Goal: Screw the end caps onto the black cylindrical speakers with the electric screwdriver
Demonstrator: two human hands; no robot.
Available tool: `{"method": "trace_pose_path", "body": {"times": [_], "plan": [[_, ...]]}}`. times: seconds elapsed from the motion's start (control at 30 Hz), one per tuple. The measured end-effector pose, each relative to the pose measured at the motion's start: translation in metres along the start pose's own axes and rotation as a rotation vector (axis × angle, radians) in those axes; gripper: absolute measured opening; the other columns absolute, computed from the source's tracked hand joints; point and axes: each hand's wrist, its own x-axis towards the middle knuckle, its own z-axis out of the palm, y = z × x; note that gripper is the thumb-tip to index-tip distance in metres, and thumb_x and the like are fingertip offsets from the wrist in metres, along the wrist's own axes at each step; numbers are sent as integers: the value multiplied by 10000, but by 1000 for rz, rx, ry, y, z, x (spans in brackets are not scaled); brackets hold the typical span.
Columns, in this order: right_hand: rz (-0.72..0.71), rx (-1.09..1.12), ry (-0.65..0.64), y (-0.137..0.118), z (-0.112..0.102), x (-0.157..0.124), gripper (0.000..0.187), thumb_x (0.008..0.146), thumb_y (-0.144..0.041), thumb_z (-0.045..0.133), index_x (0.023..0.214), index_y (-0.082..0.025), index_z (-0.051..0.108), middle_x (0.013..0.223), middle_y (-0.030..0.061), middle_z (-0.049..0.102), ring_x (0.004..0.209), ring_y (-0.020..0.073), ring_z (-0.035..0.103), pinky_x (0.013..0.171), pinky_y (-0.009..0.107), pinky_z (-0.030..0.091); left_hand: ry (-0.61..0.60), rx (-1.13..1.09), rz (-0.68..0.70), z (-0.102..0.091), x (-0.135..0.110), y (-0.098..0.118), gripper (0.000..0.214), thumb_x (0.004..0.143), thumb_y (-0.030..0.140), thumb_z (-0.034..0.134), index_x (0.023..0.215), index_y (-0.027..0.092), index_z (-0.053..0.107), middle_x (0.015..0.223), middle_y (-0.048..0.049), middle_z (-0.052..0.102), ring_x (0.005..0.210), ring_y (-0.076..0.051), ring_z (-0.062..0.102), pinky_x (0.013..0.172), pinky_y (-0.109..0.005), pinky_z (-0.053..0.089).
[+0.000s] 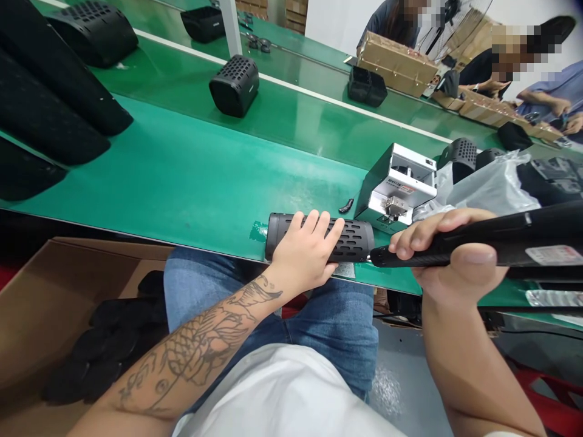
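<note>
A black perforated housing (353, 240) lies on its side at the near edge of the green bench. My left hand (304, 247) grips it from above, fingers across the top toward the far side and thumb at the near side. My right hand (455, 249) is wrapped round a black electric screwdriver (510, 240) held nearly level, a white label on its body. The screwdriver's nose is at the housing's right end; whether the bit sits in a screw is too small to tell. Behind them stands a white and black screw feeder (396, 185).
A small black piece (346, 206) lies left of the feeder. More black housings (234, 85) stand on the green conveyor (296, 109). Long black parts (54, 85) are at the left, a clear plastic bag (492, 185) at the right. Below left is a cardboard box (68, 267) of black parts. People work opposite.
</note>
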Motion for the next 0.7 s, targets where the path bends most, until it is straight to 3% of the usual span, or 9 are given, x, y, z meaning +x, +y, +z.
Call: {"method": "trace_pose_path", "body": {"times": [0.3, 0.57, 0.7], "plan": [[67, 1, -69, 1, 1, 0, 333, 799, -453, 938, 906, -189, 764, 655, 15, 691, 469, 199, 637, 512, 389, 605, -8, 7, -10, -1, 1, 1, 856, 963, 529, 703, 1663, 100, 460, 1574, -254, 544, 1393, -454, 499, 1165, -595, 351], [74, -36, -82, 0, -4, -2, 266, 829, -387, 912, 933, -190, 767, 674, 19, 699, 500, 215, 663, 544, 408, 612, -10, 14, -16, -1, 0, 2, 863, 966, 535, 701, 1667, 100, 448, 1583, -262, 533, 1403, -451, 492, 1166, -588, 345], [-16, -77, -39, -12, -9, 10, 253, 817, -428, 856, 911, -201, 794, 642, 16, 698, 475, 242, 657, 492, 436, 604, -14, 9, -22, -1, 1, 3, 865, 967, 542, 694, 1669, 102, 445, 1583, -258, 536, 1408, -448, 495, 1177, -594, 341]]}}
